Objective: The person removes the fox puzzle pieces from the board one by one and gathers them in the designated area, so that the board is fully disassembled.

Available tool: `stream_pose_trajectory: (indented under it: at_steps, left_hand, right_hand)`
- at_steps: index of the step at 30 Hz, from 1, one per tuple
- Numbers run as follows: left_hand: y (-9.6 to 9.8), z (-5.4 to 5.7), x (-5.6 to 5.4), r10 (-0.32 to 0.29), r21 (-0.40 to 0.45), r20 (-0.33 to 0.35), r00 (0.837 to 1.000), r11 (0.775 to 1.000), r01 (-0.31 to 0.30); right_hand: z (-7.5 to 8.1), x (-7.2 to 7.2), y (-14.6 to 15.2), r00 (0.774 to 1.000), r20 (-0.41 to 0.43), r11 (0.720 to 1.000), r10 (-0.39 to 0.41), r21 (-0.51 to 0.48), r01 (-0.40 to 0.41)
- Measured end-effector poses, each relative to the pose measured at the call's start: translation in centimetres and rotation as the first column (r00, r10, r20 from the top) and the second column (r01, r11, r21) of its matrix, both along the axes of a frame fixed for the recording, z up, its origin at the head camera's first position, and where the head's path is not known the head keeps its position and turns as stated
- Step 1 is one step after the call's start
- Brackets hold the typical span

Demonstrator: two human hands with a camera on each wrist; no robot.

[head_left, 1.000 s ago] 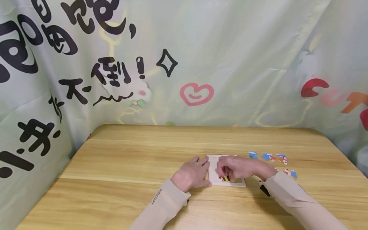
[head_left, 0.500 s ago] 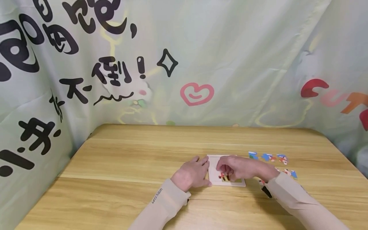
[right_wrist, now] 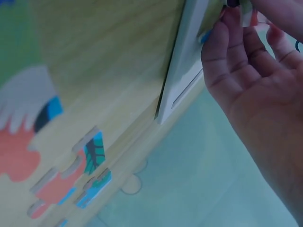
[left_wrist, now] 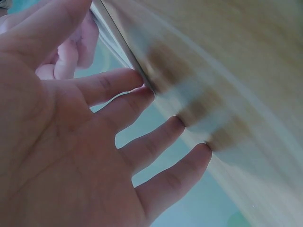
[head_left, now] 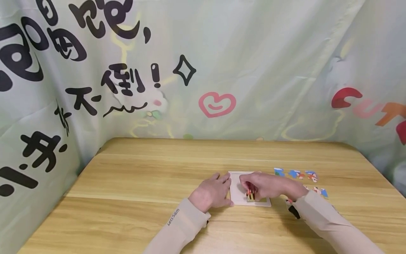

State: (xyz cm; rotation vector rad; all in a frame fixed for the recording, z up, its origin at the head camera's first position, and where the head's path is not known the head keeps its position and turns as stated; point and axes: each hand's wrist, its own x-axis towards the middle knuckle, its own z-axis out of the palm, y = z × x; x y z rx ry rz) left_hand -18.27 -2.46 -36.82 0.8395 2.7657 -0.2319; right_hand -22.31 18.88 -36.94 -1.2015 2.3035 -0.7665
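A white puzzle frame (head_left: 235, 195) lies on the table. My left hand (head_left: 211, 190) rests with straight, spread fingers along its left side; in the left wrist view fingertips (left_wrist: 147, 92) touch the frame's edge. Over the frame, my right hand (head_left: 263, 184) pinches a jigsaw piece (head_left: 251, 195) with red, yellow and black on it. That piece stands tilted up from the frame, its upper part hidden by the fingers. In the right wrist view, only a bit of the piece (right_wrist: 246, 13) shows between the fingers and thumb.
Several loose jigsaw pieces lie right of the frame, among them a blue and green one (head_left: 279, 171) and a fox-coloured one (head_left: 312, 175). A black and white piece (head_left: 293, 211) is partly under the right sleeve. A printed curtain (head_left: 253, 70) hangs behind the table (head_left: 142, 176).
The jigsaw piece at my right fingertips lay flat in the frame earlier; now it is tilted up and slightly further right. My left hand has stayed put.
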Motion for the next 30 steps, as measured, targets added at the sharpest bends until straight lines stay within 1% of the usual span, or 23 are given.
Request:
stream_pose_trajectory:
  at_steps: [2,5,11,19,23,26,30]
  left_hand:
    - [0.0,0.0,0.0,0.007,0.006,0.005,1.000,1.000,-0.007]
    - [0.0,0.0,0.0,0.012,0.006,0.007,1.000,1.000,-0.012]
    - [0.0,-0.1,0.0,0.011,0.005,0.004,1.000,1.000,-0.011]
    - [0.0,0.0,0.0,0.026,0.021,0.010,1.000,0.999,-0.026]
    - [0.0,0.0,0.0,0.016,0.010,0.002,1.000,1.000,-0.016]
    - [0.0,-0.1,0.0,0.009,-0.001,-0.003,1.000,1.000,-0.009]
    - [0.1,-0.1,-0.1,0.004,-0.010,-0.003,1.000,1.000,-0.004]
  right_hand:
    - [-0.1,-0.1,0.2,1.000,0.003,1.000,-0.010,0.001,0.010]
    - [-0.2,-0.2,0.5,0.999,0.033,1.000,-0.020,-0.006,0.020]
    - [0.4,-0.1,0.9,0.998,0.068,1.000,0.006,-0.028,-0.004]
    - [0.8,0.0,1.1,0.998,0.063,0.999,0.020,-0.043,-0.017]
    - [0.7,0.0,1.3,0.996,0.093,0.998,0.001,-0.070,0.005]
    - [0.7,0.0,1.5,0.989,0.144,0.993,-0.016,-0.110,0.032]
    - [0.8,0.0,1.7,0.988,0.152,0.985,-0.036,-0.159,0.060]
